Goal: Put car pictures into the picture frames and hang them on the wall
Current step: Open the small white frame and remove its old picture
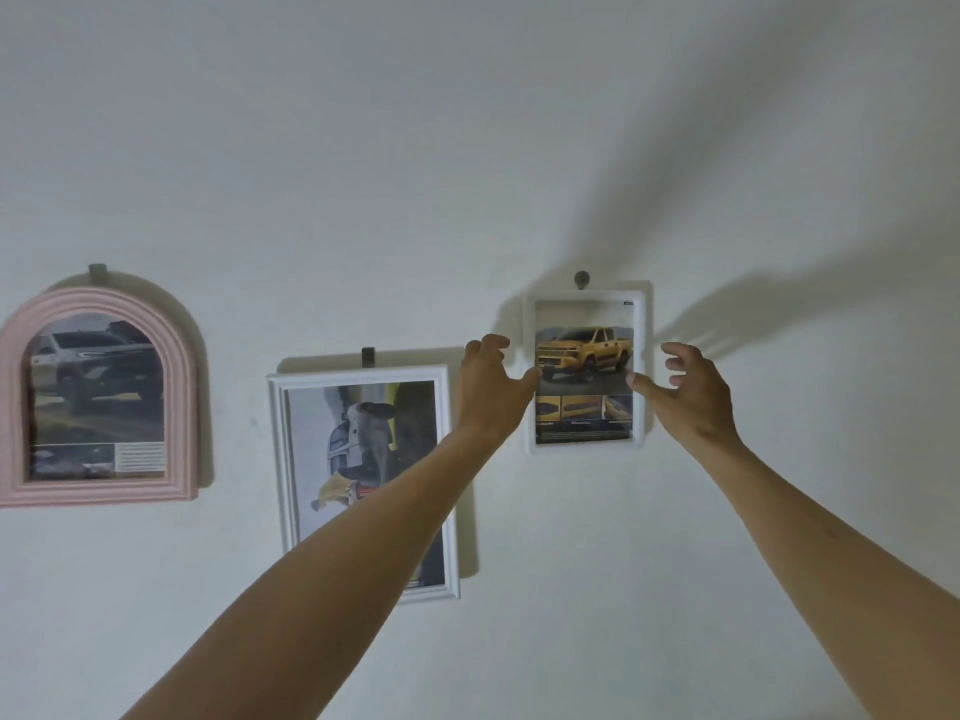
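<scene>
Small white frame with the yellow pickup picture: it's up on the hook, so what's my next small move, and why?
Probably draw both hands back. The small white rectangular frame with the yellow pickup picture already hangs from the round grey wall hook and looks level; the left hand and right hand flank it with loosely spread fingers, thumbs at its edges.

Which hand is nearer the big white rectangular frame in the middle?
Left. The left hand is just past the white rectangular frame's upper right corner, its forearm crossing that frame. The right hand is farther off, beyond the small white frame with the yellow pickup picture.
</scene>
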Motion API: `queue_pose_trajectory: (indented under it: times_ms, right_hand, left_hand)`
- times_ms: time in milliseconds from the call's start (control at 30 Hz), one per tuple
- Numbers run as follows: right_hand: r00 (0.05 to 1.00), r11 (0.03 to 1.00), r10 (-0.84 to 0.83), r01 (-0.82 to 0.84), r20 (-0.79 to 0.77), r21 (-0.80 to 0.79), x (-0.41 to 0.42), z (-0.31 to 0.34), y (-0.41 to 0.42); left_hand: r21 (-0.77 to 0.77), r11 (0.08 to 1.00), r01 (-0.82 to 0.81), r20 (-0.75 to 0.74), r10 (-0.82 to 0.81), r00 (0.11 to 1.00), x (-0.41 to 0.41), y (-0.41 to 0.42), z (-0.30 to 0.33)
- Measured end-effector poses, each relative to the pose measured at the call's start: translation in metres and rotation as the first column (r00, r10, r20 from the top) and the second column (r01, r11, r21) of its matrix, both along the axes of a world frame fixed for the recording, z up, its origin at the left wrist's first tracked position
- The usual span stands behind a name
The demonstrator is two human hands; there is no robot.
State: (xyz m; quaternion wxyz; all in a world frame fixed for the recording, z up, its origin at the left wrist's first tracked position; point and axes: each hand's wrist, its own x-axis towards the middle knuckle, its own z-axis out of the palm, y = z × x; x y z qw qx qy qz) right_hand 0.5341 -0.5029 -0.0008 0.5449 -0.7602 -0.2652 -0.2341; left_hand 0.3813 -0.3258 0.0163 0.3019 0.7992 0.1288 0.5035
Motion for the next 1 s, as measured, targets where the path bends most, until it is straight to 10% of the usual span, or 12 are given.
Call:
queue_pose_trajectory:
  times_ms: [1000]
  right_hand:
    - [0.955,0.975,0.218,-0.222,-0.203,0.003,-0.031,-0.034,0.015]
  left_hand:
    - [-0.185,0.98,0.077,-0.021,-0.082,0.996,-0.041,0.005,-0.035]
